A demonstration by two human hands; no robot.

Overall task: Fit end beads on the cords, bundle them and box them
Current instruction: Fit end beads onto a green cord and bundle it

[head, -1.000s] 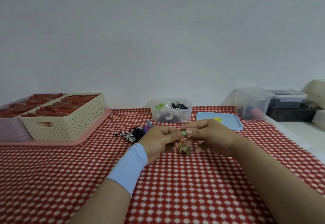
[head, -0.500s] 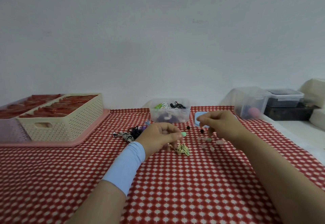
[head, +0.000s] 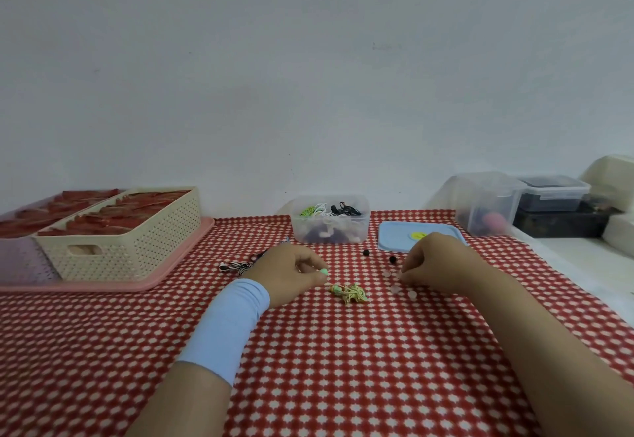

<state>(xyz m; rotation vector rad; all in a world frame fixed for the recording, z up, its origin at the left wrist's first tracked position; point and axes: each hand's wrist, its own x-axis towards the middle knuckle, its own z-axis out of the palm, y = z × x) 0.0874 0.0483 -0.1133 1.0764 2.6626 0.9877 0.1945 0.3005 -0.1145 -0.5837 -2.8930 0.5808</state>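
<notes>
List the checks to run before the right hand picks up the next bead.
1. Grip: the left hand pinches the green bead: ok.
2. Cord: the green cord bundle lies on the tablecloth between the hands: ok.
3. Supply: pale beads lie loose beside the right hand: ok.
4. A bead is pinched in the right hand: cannot tell, fingertips hidden.
5. Box: the clear box stands open: ok.

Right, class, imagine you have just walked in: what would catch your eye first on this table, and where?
The red-and-white checked cloth covers the whole table. At its middle the left hand pinches a green bead near a yellow-green cord bundle, with the right hand among loose beads. A cream basket sits far left.
</notes>
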